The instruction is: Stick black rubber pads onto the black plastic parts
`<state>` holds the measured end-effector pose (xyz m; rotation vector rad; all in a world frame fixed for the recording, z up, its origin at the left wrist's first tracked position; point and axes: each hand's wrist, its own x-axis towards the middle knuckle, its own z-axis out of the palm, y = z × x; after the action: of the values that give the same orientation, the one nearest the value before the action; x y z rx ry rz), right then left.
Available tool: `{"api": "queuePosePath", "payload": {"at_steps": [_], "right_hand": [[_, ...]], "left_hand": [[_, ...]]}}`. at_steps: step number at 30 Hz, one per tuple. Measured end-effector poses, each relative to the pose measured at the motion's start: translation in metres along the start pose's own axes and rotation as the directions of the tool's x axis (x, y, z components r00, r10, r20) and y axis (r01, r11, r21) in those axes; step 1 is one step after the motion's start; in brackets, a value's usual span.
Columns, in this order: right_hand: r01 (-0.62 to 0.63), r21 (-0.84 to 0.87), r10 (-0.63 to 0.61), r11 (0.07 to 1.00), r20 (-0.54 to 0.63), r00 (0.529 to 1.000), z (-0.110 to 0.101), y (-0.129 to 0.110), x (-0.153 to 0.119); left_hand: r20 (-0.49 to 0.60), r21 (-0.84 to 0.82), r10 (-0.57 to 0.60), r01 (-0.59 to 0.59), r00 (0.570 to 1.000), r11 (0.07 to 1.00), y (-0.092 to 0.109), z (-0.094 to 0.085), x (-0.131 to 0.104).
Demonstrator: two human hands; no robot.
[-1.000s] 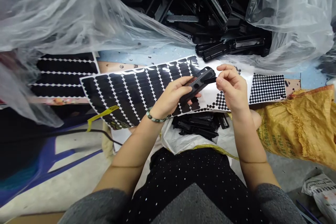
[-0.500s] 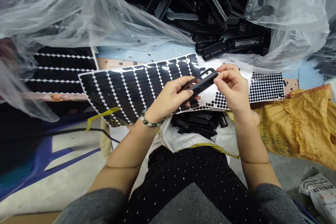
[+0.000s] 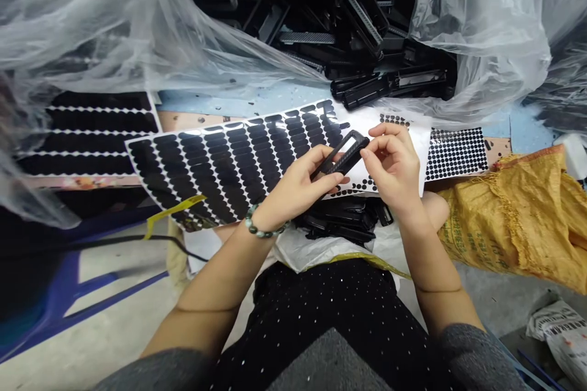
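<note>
Left hand (image 3: 305, 183) pinches the black frame (image 3: 351, 151), slanting up; right hand (image 3: 395, 165) closes fingertips at its far end. A slip there could drop it into the open sack (image 3: 312, 252) just below the grip.

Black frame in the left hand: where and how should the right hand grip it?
I'd pinch the rounded far end of the black frame across its long sides, with the right hand coming from the right. That end projects beyond the left hand, which covers the near end, and points obliquely toward the right fingertips.
</note>
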<state>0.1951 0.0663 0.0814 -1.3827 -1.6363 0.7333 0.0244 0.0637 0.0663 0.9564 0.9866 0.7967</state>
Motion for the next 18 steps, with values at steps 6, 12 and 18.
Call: {"api": "queuePosePath", "payload": {"at_steps": [6, 12, 18], "right_hand": [[-0.015, 0.015, 0.014, 1.000, 0.020, 1.000, 0.001, -0.002, 0.001], [0.062, -0.012, -0.061, 0.998, 0.079, 0.995, -0.004, -0.008, 0.000], [0.100, -0.072, -0.099, 0.992, 0.017, 0.995, -0.004, -0.004, -0.002]], "left_hand": [[-0.054, 0.180, 0.103, -0.092, 0.993, 0.979, 0.008, 0.006, 0.007], [-0.153, 0.221, 0.247, -0.210, 0.957, 0.952, 0.000, 0.012, 0.015], [-0.145, 0.196, 0.291, -0.261, 0.946, 0.945, -0.006, 0.010, 0.013]]}}
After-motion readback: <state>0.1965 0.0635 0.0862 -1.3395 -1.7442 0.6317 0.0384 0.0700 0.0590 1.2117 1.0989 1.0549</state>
